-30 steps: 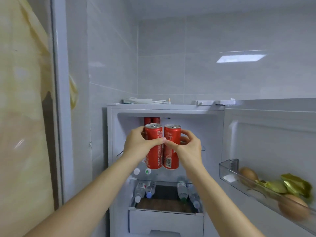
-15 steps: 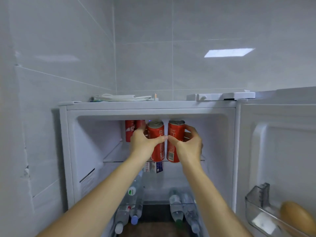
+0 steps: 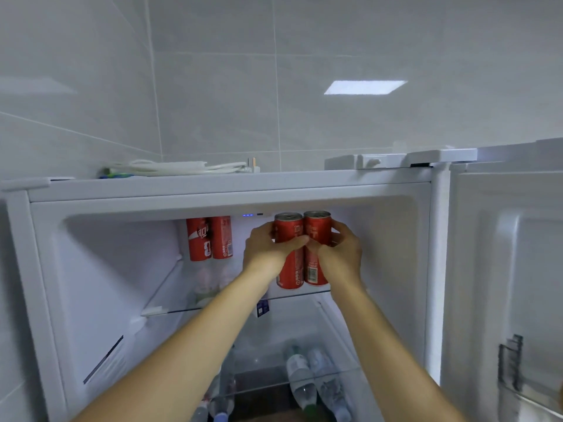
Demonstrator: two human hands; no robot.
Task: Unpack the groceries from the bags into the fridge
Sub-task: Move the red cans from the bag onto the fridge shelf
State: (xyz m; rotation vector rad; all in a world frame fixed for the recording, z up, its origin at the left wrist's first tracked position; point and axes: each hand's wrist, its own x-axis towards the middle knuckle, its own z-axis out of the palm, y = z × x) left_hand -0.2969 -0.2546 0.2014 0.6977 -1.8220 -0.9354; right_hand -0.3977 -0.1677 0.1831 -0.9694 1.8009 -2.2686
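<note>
Both bare forearms are stretched forward and upward from the bottom of the view into the open white fridge (image 3: 231, 190), the wrists nearly straight and the two hands brought close together at the level of the top compartment. The left hand (image 3: 264, 250) is wrapped round the left tall red aluminium drink can (image 3: 288, 254), its thumb laid across the front of the can and pointing right. The right hand (image 3: 341, 254) is wrapped round the right tall red aluminium drink can (image 3: 316, 248), its fingers (image 3: 341, 231) curled about the can's right side. Both hands are closed in a grip, each on its own can.

The two held cans are kept upright, long axes vertical, silver tops up, and are pressed side by side so that they touch. Their bases are seen at the front edge of the clear glass top shelf (image 3: 170, 300); whether they rest on it or hang just above cannot be told.

Further left and deeper in, a pair of red drink cans (image 3: 209, 239) is stood upright at the back of the same shelf. On the shelf below, clear plastic water bottles (image 3: 304, 379) are laid on their sides with caps toward the viewer. A coiled white cable (image 3: 176, 168) is lain on the fridge top, and the white fridge door (image 3: 502, 269) is swung open at the right.
</note>
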